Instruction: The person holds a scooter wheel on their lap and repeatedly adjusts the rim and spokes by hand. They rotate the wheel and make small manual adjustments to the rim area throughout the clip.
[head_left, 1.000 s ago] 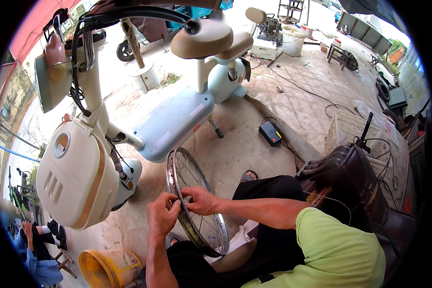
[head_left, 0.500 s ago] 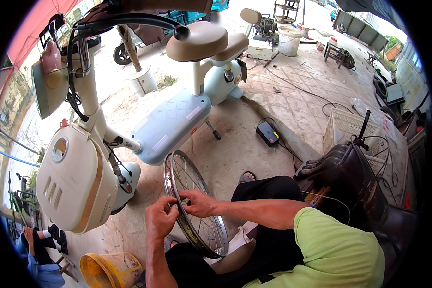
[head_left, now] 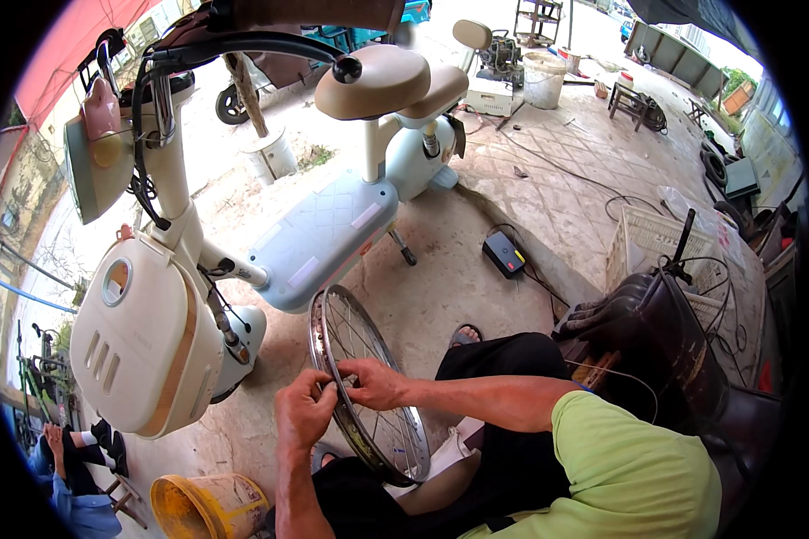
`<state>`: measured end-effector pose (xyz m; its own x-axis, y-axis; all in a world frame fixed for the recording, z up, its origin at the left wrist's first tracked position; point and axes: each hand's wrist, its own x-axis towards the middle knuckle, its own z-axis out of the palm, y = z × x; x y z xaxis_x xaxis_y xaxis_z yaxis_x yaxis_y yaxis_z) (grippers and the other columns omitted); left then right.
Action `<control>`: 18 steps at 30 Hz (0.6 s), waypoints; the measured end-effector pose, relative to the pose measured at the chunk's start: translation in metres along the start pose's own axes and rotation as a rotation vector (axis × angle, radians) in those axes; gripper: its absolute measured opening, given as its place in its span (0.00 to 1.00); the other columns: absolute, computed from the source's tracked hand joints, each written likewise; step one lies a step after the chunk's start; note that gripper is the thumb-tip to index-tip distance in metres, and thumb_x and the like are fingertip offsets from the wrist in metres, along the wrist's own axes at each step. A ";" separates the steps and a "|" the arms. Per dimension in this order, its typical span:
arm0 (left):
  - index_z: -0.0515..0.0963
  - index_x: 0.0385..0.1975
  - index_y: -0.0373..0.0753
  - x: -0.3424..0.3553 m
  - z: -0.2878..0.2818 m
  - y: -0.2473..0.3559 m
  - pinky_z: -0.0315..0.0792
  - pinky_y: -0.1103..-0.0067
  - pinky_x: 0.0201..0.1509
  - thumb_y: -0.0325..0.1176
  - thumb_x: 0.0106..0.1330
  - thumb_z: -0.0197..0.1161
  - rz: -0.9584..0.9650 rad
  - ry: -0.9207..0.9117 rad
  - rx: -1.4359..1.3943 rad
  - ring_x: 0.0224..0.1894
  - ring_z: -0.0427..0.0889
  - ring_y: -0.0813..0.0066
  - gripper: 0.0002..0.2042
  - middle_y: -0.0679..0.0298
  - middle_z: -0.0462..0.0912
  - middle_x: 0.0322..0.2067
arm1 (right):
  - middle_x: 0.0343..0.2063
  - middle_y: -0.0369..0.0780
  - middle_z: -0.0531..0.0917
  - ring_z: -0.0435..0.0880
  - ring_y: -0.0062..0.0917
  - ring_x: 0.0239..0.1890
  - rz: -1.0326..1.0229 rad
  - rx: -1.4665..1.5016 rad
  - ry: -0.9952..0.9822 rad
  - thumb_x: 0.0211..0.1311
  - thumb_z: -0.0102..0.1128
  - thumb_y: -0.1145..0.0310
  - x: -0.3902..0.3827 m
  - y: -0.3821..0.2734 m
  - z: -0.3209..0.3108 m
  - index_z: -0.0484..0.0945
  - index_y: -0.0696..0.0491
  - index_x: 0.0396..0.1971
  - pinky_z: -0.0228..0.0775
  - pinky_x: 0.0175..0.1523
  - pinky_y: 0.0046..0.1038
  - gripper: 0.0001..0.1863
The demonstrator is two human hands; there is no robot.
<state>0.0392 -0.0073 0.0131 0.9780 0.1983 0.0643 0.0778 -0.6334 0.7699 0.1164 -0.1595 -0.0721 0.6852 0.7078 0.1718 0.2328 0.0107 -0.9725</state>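
Note:
A bare spoked wheel rim (head_left: 367, 453) stands tilted between my legs, its metal worn and stained. My left hand (head_left: 304, 411) is closed on the near left side of the rim, thumb and fingers pinched at its edge. Just across from it, my right hand (head_left: 374, 384) is also closed at the rim, with its fingertips curled over the edge beside the spokes. The two hands are close together. Whether the fingertips pinch anything small besides the rim is hidden.
A cream and pale blue electric scooter (head_left: 324, 235) without its front wheel stands ahead on the left. A black box with a cable (head_left: 503, 255) lies on the ground. A yellow bucket (head_left: 208, 505) is at lower left, a dark seat (head_left: 661, 337) and white crate (head_left: 643, 235) at right. Someone sits far left.
The whole view has shifted slightly right and down. Both hands keep their grip at the same part of the rim, with hardly any visible movement.

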 end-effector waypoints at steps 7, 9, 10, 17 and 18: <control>0.83 0.33 0.34 0.000 -0.001 0.001 0.66 0.79 0.23 0.26 0.58 0.68 0.020 -0.030 0.004 0.16 0.68 0.84 0.05 0.66 0.72 0.12 | 0.42 0.50 0.86 0.86 0.41 0.47 -0.005 0.006 0.005 0.62 0.62 0.67 -0.001 0.001 0.000 0.79 0.56 0.48 0.77 0.51 0.34 0.16; 0.83 0.33 0.37 -0.001 0.000 -0.002 0.67 0.77 0.23 0.26 0.58 0.68 0.013 -0.003 0.010 0.15 0.70 0.80 0.05 0.64 0.73 0.12 | 0.42 0.50 0.86 0.86 0.41 0.47 0.005 -0.014 -0.022 0.62 0.63 0.67 -0.001 -0.004 -0.001 0.79 0.57 0.48 0.77 0.51 0.34 0.16; 0.83 0.33 0.38 -0.001 0.001 -0.003 0.68 0.76 0.23 0.26 0.57 0.67 0.009 0.008 0.012 0.15 0.71 0.78 0.05 0.63 0.73 0.13 | 0.42 0.50 0.86 0.86 0.41 0.47 0.010 -0.005 -0.018 0.62 0.63 0.67 0.000 -0.004 -0.001 0.79 0.57 0.48 0.77 0.51 0.34 0.16; 0.82 0.33 0.34 -0.001 -0.002 0.004 0.67 0.79 0.23 0.26 0.58 0.67 0.011 -0.009 -0.019 0.16 0.68 0.84 0.05 0.66 0.72 0.13 | 0.41 0.50 0.86 0.86 0.41 0.46 -0.002 -0.027 0.032 0.62 0.63 0.67 -0.001 0.004 0.003 0.79 0.57 0.47 0.77 0.50 0.34 0.16; 0.82 0.33 0.34 -0.001 -0.001 -0.001 0.67 0.79 0.23 0.26 0.58 0.67 0.005 -0.022 -0.019 0.16 0.69 0.84 0.05 0.66 0.73 0.13 | 0.41 0.50 0.86 0.86 0.41 0.46 -0.006 -0.020 0.037 0.62 0.63 0.67 -0.001 0.005 0.004 0.80 0.57 0.47 0.77 0.50 0.34 0.16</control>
<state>0.0382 -0.0065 0.0131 0.9825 0.1782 0.0545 0.0691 -0.6200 0.7816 0.1139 -0.1574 -0.0783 0.7088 0.6812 0.1832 0.2500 0.0003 -0.9682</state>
